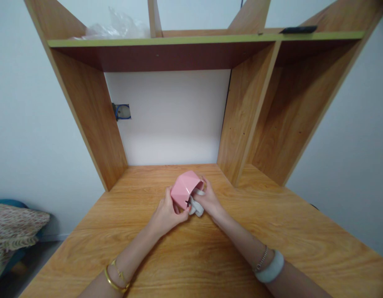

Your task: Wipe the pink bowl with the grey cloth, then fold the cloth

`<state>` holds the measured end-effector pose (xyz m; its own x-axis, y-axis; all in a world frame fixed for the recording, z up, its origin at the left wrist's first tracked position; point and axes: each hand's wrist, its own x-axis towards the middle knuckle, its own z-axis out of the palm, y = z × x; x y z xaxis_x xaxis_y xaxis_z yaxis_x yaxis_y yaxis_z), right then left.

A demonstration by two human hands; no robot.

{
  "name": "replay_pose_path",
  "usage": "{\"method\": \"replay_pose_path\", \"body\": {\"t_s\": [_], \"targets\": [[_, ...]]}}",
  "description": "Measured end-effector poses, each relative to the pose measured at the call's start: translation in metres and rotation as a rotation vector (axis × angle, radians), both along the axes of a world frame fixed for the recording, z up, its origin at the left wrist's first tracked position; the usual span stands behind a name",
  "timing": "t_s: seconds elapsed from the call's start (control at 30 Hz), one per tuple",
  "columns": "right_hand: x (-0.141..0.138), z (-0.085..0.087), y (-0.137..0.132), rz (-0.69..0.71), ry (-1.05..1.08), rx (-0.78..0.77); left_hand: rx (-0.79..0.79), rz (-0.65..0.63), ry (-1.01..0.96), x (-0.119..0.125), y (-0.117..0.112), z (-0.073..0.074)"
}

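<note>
A glossy pink faceted container (184,187) is tilted above the wooden desk, its opening turned toward the right. My left hand (168,210) grips it from the left and below, with the thumb near the rim. At the opening is my right hand (207,199), its fingers partly inside and closed on a white cloth (196,207). Part of the cloth hangs out below the rim; the rest is hidden within. A small dark mark or object shows at the rim's lower edge, too small to name.
The wooden desk (191,265) runs under both arms. Shelf panels rise behind it, with a vertical divider (245,116) at right. Clear plastic (116,27) and a black object (298,30) lie on the upper shelf. A wall socket box (123,111) is at back left.
</note>
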<state>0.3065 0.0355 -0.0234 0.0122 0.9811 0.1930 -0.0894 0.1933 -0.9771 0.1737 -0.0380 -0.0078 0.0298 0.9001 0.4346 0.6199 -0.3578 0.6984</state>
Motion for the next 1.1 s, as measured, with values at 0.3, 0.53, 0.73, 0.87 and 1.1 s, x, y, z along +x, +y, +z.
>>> {"method": "replay_pose_path", "body": {"t_s": [0.3,0.53,0.73,0.87,1.1], "targets": [[0.003,0.0,-0.002,-0.06,-0.117,0.069,0.019,0.009,-0.01,0.0,-0.001,-0.004],[0.007,0.01,-0.012,-0.24,-0.356,0.356,0.01,0.015,-0.086,0.003,-0.005,0.007],[0.011,0.026,-0.021,-0.244,-0.454,0.484,-0.024,0.051,-0.081,0.0,-0.002,0.005],[0.014,0.031,-0.021,-0.283,-0.441,0.51,-0.035,0.107,-0.057,-0.003,0.001,0.002],[0.008,0.012,-0.016,-0.18,-0.483,0.527,-0.082,0.09,-0.077,0.001,-0.001,0.001]]}}
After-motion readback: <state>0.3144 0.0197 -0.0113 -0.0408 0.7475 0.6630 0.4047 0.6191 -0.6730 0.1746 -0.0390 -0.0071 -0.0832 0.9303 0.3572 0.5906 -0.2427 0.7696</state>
